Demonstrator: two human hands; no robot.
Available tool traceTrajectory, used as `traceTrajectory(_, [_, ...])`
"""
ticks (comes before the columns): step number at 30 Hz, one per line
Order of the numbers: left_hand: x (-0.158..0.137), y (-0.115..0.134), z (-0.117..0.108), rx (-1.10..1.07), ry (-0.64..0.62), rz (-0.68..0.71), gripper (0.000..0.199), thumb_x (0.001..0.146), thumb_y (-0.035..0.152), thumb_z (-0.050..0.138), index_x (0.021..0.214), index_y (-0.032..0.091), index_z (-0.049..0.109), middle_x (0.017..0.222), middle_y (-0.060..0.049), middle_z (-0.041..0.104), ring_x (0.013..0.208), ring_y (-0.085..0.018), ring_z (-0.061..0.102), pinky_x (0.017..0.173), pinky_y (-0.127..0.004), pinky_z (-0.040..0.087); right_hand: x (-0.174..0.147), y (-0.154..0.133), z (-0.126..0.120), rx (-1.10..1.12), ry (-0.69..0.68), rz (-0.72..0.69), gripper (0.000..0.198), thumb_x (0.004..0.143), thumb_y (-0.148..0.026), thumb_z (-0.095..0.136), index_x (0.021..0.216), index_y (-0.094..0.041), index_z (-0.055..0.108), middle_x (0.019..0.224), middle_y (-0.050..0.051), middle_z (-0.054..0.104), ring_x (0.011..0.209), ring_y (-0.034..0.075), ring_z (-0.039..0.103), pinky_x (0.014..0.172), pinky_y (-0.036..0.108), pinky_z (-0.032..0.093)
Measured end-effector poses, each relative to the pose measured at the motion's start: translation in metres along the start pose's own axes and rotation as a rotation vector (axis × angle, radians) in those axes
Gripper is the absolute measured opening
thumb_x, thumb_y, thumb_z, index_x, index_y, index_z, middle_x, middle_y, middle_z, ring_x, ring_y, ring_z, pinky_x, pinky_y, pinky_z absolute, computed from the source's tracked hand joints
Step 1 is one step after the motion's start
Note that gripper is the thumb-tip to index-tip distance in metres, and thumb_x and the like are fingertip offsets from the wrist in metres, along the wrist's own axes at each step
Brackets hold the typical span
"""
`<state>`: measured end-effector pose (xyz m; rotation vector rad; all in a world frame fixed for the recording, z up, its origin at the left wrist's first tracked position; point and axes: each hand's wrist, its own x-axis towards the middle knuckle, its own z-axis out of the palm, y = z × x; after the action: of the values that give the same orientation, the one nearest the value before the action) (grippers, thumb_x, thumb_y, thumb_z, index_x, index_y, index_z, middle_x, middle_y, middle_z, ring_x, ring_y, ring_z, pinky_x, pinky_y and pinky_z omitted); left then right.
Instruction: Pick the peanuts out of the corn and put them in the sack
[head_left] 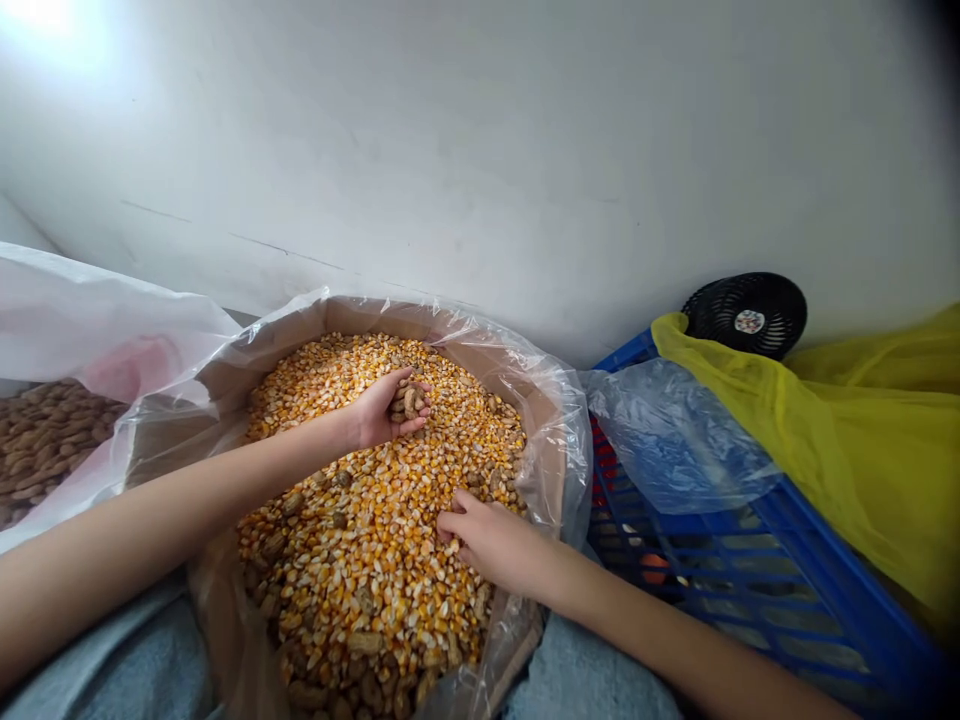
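Observation:
Loose corn kernels (360, 540) fill a box lined with clear plastic (566, 400). Unshelled peanuts (409, 400) lie in the cupped palm of my left hand (379, 410), its fingers curled around them above the corn. Lower and to the right, my right hand (491, 540) rests against the kernels with its fingers bent together; whatever may be between the fingertips is hidden. More peanuts (365, 642) are scattered among the corn, mostly toward the near edge and along the right side.
To the left, a white plastic-lined container holds many peanuts (52, 440). A blue crate (780, 590) stands at right, with clear plastic (675, 440) and yellow mesh (862, 440) over it. Behind are a black fan (750, 315) and a white wall (480, 150).

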<state>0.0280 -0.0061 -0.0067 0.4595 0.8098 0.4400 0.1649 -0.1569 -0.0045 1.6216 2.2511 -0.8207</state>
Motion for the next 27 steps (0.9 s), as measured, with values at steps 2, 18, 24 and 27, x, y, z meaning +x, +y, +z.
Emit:
traceTrajectory(2, [0.0, 0.001, -0.001, -0.008, -0.013, 0.002, 0.027, 0.081, 0.032, 0.037, 0.074, 0.013, 0.054, 0.056, -0.003, 0.056, 0.049, -0.01, 0.054, 0.041, -0.018, 0.047, -0.001, 0.007, -0.003, 0.085, -0.004, 0.017, 0.027, 0.068, -0.009, 0.048, 0.091, -0.022, 0.053, 0.093, 0.002, 0.047, 0.074, 0.013, 0.051, 0.062, 0.022, 0.033])
traceTrajectory(18, [0.004, 0.001, -0.006, 0.004, -0.007, 0.029, 0.026, 0.08, 0.032, 0.037, 0.072, 0.014, 0.053, 0.055, -0.003, 0.056, 0.048, -0.01, 0.054, 0.042, -0.019, 0.047, 0.002, 0.021, -0.017, 0.181, -0.032, -0.103, 0.018, 0.067, -0.008, 0.05, 0.08, -0.02, 0.054, 0.084, 0.0, 0.049, 0.071, 0.011, 0.048, 0.063, 0.021, 0.035])
traceTrajectory(24, [0.003, 0.001, -0.005, 0.02, 0.007, 0.031, 0.026, 0.08, 0.031, 0.036, 0.072, 0.013, 0.053, 0.055, -0.003, 0.055, 0.048, -0.01, 0.054, 0.042, -0.018, 0.047, -0.012, 0.033, -0.032, 0.32, 0.428, 0.083, 0.013, 0.077, -0.017, 0.041, 0.086, -0.02, 0.049, 0.089, 0.002, 0.05, 0.073, 0.011, 0.048, 0.066, 0.023, 0.038])
traceTrajectory(27, [0.003, 0.002, -0.005, 0.02, 0.012, 0.022, 0.025, 0.08, 0.03, 0.037, 0.072, 0.013, 0.053, 0.056, -0.003, 0.055, 0.048, -0.01, 0.054, 0.042, -0.019, 0.047, -0.011, 0.039, -0.029, 0.259, 0.374, 0.071, 0.015, 0.075, -0.013, 0.04, 0.084, -0.02, 0.051, 0.085, 0.001, 0.052, 0.077, 0.013, 0.048, 0.069, 0.024, 0.037])
